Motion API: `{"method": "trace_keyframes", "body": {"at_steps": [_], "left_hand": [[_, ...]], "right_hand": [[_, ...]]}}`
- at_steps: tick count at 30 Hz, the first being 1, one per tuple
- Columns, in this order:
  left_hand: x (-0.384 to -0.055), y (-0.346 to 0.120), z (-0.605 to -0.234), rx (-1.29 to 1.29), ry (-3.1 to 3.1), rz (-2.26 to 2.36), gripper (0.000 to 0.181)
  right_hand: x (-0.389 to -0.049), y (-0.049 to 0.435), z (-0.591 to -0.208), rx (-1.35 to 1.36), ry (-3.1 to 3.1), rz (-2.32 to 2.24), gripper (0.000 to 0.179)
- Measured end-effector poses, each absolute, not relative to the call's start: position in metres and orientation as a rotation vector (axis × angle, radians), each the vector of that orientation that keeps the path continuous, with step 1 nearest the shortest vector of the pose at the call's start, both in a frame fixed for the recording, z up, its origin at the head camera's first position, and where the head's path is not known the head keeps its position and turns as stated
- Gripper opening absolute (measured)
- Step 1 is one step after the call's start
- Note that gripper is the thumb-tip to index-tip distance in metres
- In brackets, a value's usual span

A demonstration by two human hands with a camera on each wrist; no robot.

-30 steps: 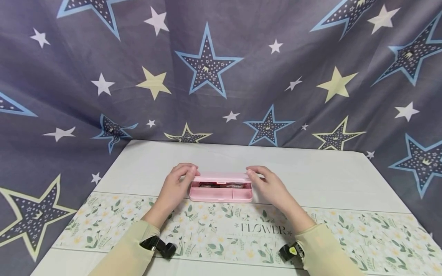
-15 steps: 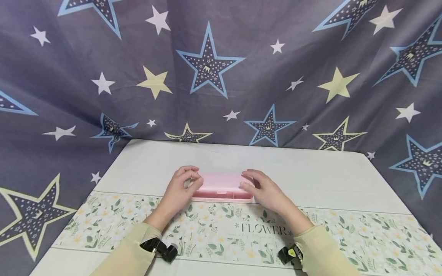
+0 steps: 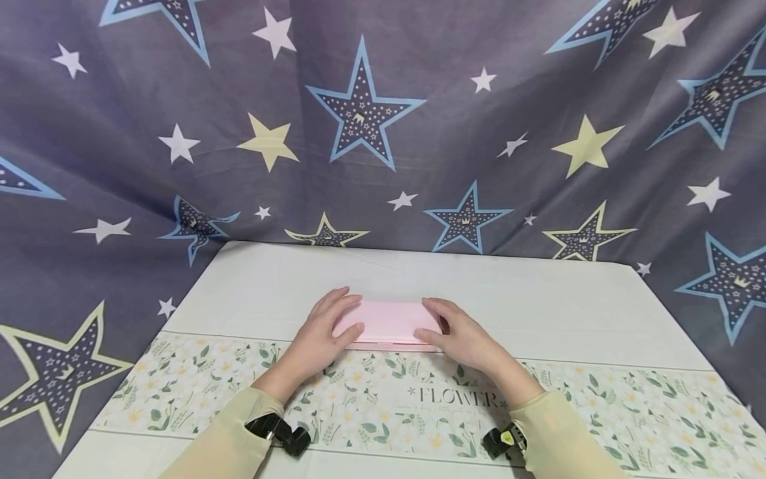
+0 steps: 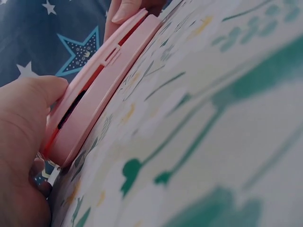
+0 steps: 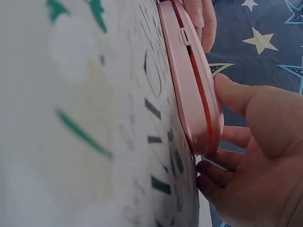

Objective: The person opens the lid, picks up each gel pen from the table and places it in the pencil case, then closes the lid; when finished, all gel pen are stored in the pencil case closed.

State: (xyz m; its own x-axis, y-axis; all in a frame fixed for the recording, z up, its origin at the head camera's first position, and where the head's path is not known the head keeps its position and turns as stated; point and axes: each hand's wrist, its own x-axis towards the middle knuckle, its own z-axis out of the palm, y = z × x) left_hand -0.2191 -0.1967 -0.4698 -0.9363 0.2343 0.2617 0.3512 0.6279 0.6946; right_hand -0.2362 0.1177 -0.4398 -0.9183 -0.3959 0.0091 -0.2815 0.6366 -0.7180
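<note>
A pink pencil case lies on the table with its lid lowered almost onto the base. In the left wrist view a narrow slit still shows between lid and base beside the front clasp. My left hand holds the case's left end, thumb on the lid near its front edge and fingers over the back. At the other end my right hand holds it likewise. The right wrist view shows that thumb against the lid and the fingers around the end. What lies inside is mostly hidden.
A white table cover has a floral band printed with "FLOWER". Behind the table hangs a dark star-patterned curtain, which also comes round both sides.
The lid has swung down toward me from raised to nearly closed, covering the compartments seen earlier. Both hands have followed it, and the thumbs have come forward and down.
</note>
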Motion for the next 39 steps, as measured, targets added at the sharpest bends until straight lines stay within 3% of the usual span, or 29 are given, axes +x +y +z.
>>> {"method": "trace_keyframes", "body": {"at_steps": [10, 39], "left_hand": [[-0.218, -0.1946, -0.47, -0.482, -2.755, -1.124, 0.065], [-0.2175, -0.1947, -0.4683, -0.514, -2.777, -1.243, 0.064]], "right_hand": [[-0.2374, 0.1193, -0.4422, -0.568, 2.705, -1.144, 0.078], [-0.2375, 0.1168, -0.4398, -0.465, 2.707, -1.131, 0.082]]}}
